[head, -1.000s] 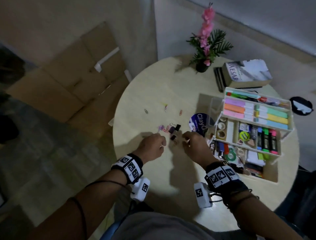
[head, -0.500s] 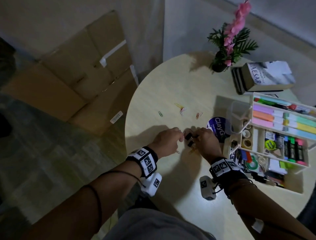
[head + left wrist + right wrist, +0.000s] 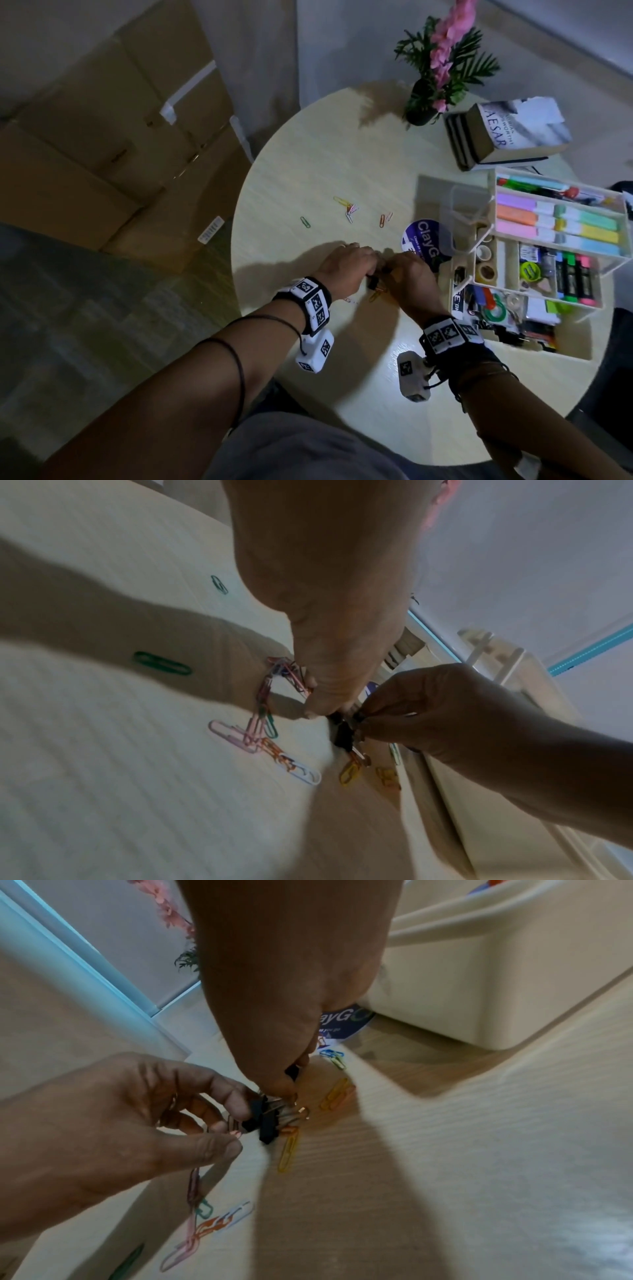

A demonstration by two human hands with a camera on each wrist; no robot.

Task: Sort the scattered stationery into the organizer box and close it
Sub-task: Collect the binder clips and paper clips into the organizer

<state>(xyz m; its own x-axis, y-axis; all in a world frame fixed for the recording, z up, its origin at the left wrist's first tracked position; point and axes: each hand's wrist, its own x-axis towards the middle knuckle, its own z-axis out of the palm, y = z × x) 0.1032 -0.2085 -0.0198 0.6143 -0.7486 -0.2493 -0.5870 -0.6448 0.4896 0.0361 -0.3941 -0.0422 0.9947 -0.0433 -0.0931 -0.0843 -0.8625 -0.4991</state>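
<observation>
Pinching from both sides, the left hand (image 3: 113, 1123) and right hand (image 3: 284, 988) meet over a small cluster of black binder clips (image 3: 262, 1121) just above the bench (image 3: 325, 164), near its front-left part and just left of the open organizer box (image 3: 534, 260). The left grip is clamped thumb-and-fingertips on the clips' near end; the right grip is closed on their far end, fingertips curled down, and may also hold another dark piece, though that is too hidden to tell. A chain of coloured paper clips (image 3: 260, 723) trails from under the left hand onto the bench, and loose yellow ones (image 3: 289, 1150) lie directly below the clips. More paper clips (image 3: 349, 212) sit farther out, well apart. What matters for the coming move: the box lies to the right, so the right hand is nearer and looks better placed to carry the clips across, their long axis running roughly hand to hand.
</observation>
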